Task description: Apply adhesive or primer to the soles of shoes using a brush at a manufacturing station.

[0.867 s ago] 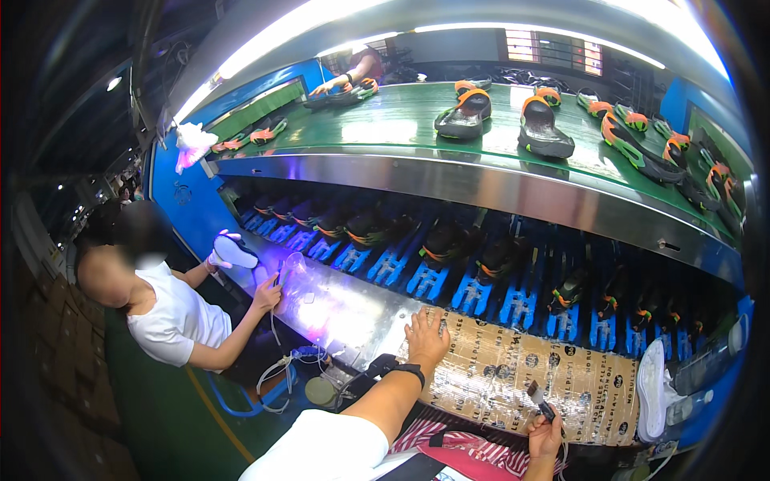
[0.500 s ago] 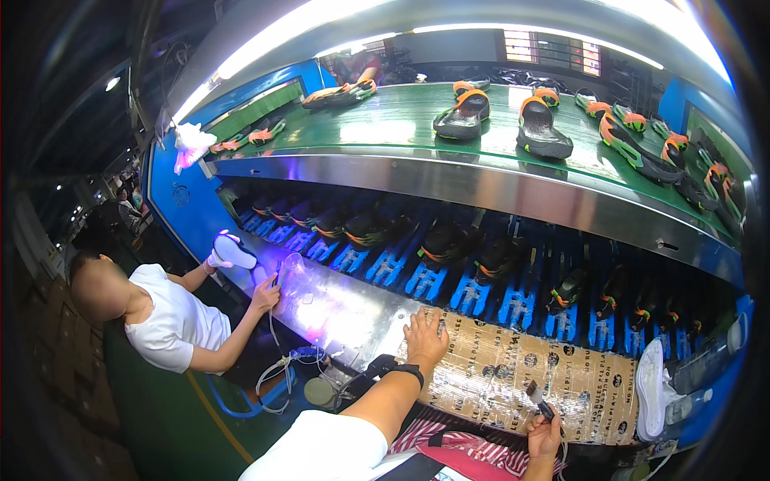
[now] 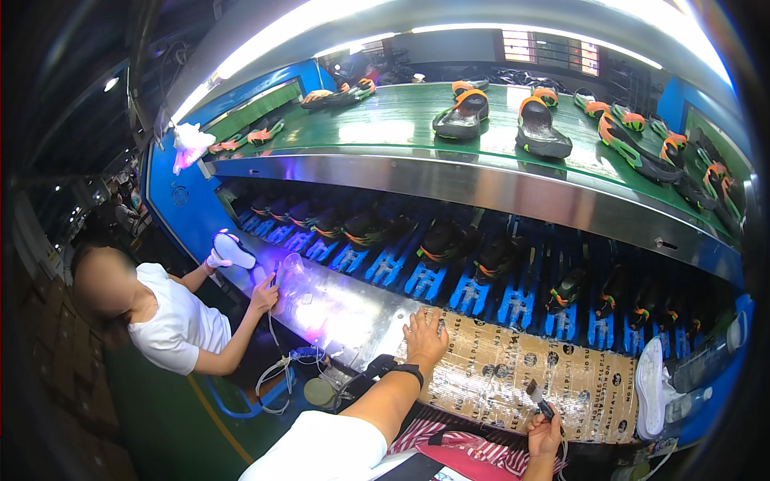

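My left hand (image 3: 425,338) lies with fingers stretched out on the left end of the taped brown cardboard (image 3: 481,377) that covers the bench. A dark band circles that wrist. Near the cardboard's front edge, my right hand (image 3: 545,437) is closed round the black handle of a brush (image 3: 535,392). Its brownish bristles point up and away, and a thin cable hangs below the hand. At the cardboard's right end a white shoe sole (image 3: 651,389) stands on its side. Neither hand touches a shoe.
Beyond the bench, black and orange shoes (image 3: 443,240) rest on blue holders (image 3: 425,279). Above runs a green conveyor (image 3: 385,128) carrying more shoes. At left a co-worker (image 3: 180,321) holds a white-soled shoe (image 3: 233,250) and a wired tool. Clear bottles (image 3: 706,369) lie at right.
The co-worker at left has shifted slightly, head and shoulders a little lower and to the right. The figure behind the conveyor has moved left. My hands and the brush stay in place.
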`<state>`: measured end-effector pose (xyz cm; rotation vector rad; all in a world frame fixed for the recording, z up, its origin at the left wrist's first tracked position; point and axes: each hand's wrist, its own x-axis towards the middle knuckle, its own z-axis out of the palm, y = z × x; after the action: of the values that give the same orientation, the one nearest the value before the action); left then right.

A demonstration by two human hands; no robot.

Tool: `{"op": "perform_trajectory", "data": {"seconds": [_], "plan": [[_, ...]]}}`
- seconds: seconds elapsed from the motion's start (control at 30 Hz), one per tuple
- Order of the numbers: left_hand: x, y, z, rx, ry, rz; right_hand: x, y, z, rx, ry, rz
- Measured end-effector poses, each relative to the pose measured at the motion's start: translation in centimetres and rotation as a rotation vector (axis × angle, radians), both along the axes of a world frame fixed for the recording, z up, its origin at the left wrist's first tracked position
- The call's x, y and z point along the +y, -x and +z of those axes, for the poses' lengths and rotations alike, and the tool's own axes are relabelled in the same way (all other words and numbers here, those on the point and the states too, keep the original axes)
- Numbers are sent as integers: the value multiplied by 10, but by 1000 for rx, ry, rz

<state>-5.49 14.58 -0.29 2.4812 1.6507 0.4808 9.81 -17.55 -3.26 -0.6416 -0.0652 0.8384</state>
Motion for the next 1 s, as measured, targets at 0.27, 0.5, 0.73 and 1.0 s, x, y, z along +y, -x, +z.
{"op": "perform_trajectory", "data": {"seconds": [0.27,0.5,0.73,1.0], "plan": [[0,0,0,-14,16,-1,0,1,3,8,-4,-4],[1,1,0,-13,27,-2,1,2,3,4,1,-13],[0,0,3,-8,28,-6,1,1,3,6,14,-10],[0,0,0,-22,12,-1,0,2,4,19,13,-15]]}}
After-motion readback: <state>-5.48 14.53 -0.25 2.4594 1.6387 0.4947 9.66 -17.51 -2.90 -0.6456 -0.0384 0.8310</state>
